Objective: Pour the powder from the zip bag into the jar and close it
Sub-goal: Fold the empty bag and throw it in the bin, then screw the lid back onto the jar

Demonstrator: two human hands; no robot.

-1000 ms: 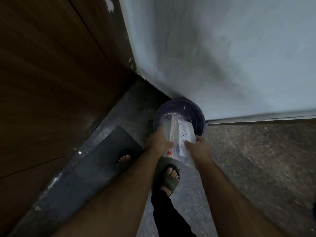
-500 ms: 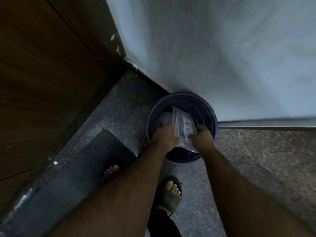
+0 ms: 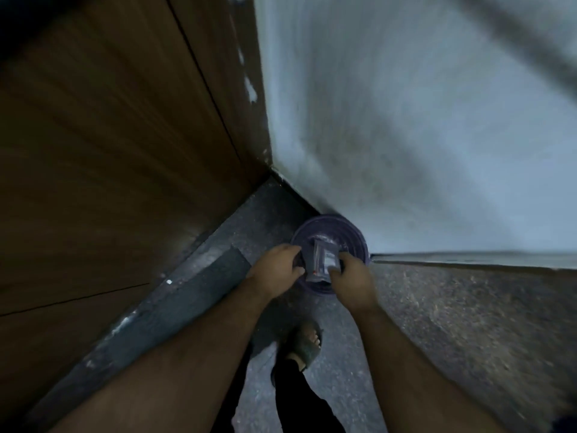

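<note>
A small clear zip bag [image 3: 323, 260] with a white label hangs upright over a round purple bucket [image 3: 352, 237] that stands on the floor against the wall. My left hand [image 3: 276, 267] curls at the bag's left edge, next to a small red mark. My right hand [image 3: 351, 276] pinches its lower right corner. The picture is blurred, so the left fingers' hold is hard to make out. Pale bits lie inside the bucket behind the bag. No jar is in view.
A brown wooden panel [image 3: 109, 167] fills the left and a pale wall [image 3: 406, 135] rises behind the bucket. The floor is dark speckled stone [image 3: 452, 323], with a grey mat [image 3: 187, 295] along the panel. My sandalled foot [image 3: 307, 342] stands just below the hands.
The camera has pulled up and back, so the bucket looks smaller. The bag has turned more upright and narrower between my hands, still over the bucket.
</note>
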